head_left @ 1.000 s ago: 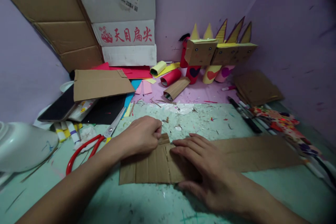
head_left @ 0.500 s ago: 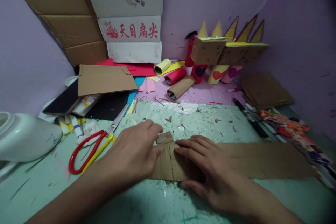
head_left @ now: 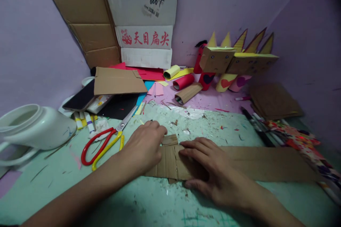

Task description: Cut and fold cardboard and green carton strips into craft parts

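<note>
A long brown cardboard strip [head_left: 269,163] lies flat across the green table, with a seam near its left part. A small cardboard piece [head_left: 169,139] sticks out above the seam, and a bit shows below it. My left hand [head_left: 146,144] rests on the strip's left end, fingers curled together at the small piece; what they may pinch is hidden. My right hand [head_left: 209,166] lies over the strip just right of the seam, its fingers spread and the thumb at the lower edge.
Red and yellow scissors [head_left: 99,145] lie left of my left hand, beside a white pitcher [head_left: 53,127]. Paper rolls [head_left: 188,93] and cardboard figures with spikes [head_left: 217,60] stand or lie behind. Pens [head_left: 257,127] and a floral cloth [head_left: 298,133] are at right.
The view has shifted, so the background sits lower and further right. My left hand's fingers and thumb have drawn closer together. My right hand remains in nearly the same place on the strip.
</note>
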